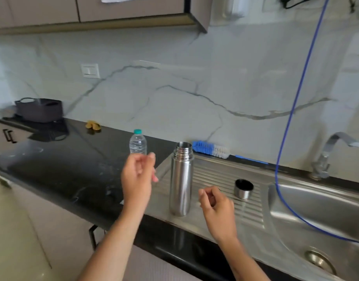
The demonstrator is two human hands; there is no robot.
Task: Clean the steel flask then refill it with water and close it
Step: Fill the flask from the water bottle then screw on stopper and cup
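**Open flask on the drainboard, both my hands empty**

The steel flask (180, 179) stands upright on the ribbed drainboard (225, 179) of the steel sink (316, 209), its threaded mouth uncovered. Its cap (243, 189) sits apart from it on the same drainboard, to the right, open side up.

My left hand (138, 179) hovers just left of the flask, fingers loosely curled and holding nothing; it does not touch the flask. My right hand (215, 203) hangs low on the flask's right side, near its base, fingers also loosely curled around nothing, between the flask and the cap.

Behind my left hand a small plastic water bottle (137, 143) with a teal lid stands on the black countertop (63, 169). A blue and white bottle brush (211, 149) lies along the back edge of the drainboard, behind the flask. A thin blue hose (292, 118) drops from above into the sink basin, left of the tap (326, 155). Far left on the counter sits a dark basket (39, 109), with a small yellowish object (93, 125) nearby that I cannot make out.
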